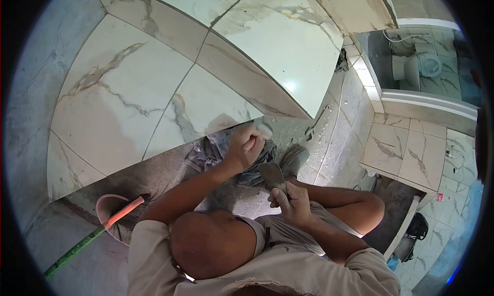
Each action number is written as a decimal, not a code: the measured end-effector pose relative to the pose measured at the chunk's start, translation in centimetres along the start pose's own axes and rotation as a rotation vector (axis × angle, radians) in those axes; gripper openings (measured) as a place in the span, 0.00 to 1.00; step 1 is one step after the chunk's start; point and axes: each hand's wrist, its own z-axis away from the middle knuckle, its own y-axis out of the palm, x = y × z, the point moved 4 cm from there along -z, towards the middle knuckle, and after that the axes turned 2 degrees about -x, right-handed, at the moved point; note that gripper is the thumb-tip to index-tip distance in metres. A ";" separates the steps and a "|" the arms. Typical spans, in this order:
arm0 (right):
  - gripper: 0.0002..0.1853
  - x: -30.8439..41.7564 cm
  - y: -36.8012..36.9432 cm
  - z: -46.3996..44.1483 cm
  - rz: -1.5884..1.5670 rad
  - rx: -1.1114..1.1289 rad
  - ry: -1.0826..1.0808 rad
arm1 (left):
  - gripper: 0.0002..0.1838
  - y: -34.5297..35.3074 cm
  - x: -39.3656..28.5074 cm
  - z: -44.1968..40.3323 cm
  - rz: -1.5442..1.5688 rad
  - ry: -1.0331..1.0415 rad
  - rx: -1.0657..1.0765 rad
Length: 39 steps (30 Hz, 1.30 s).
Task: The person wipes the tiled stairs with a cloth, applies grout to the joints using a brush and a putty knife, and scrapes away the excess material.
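Note:
My left hand is closed in a fist just below the edge of the marble-look tiled surface. A pale, blurred piece shows at its far side, too unclear to name. My right hand grips a putty knife by its handle, with the wide, dirty grey blade pointing up and to the left toward my left hand. Beneath my left hand lies a crumpled grey cloth or plastic sheet on the dusty floor. My sandalled foot is beside the blade.
At left stands a bucket with a pink rim, a green and orange handle lying across it. A raised tiled slab projects above. On the right are a tiled ledge, a black bag and a doorway to a toilet.

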 end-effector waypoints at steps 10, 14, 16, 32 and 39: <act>0.14 0.4 -1.5 -0.6 0.046 -0.005 -0.048 | 0.04 -0.7 3.4 0.0 -0.224 0.038 0.215; 0.14 1.1 -2.1 -0.4 0.051 -0.013 -0.090 | 0.09 0.1 -2.5 0.4 -0.029 0.140 0.332; 0.14 0.4 -2.9 -0.3 0.026 -0.041 -0.097 | 0.06 -2.7 -4.7 -1.0 -0.137 0.255 0.166; 0.14 1.1 -1.8 -4.0 0.078 -0.024 -0.191 | 0.04 -17.6 -0.5 -8.4 -0.014 0.120 -0.379; 0.16 1.7 -1.3 -4.3 0.074 -0.033 -0.197 | 0.04 -16.2 -2.5 -5.4 -0.025 0.203 -0.364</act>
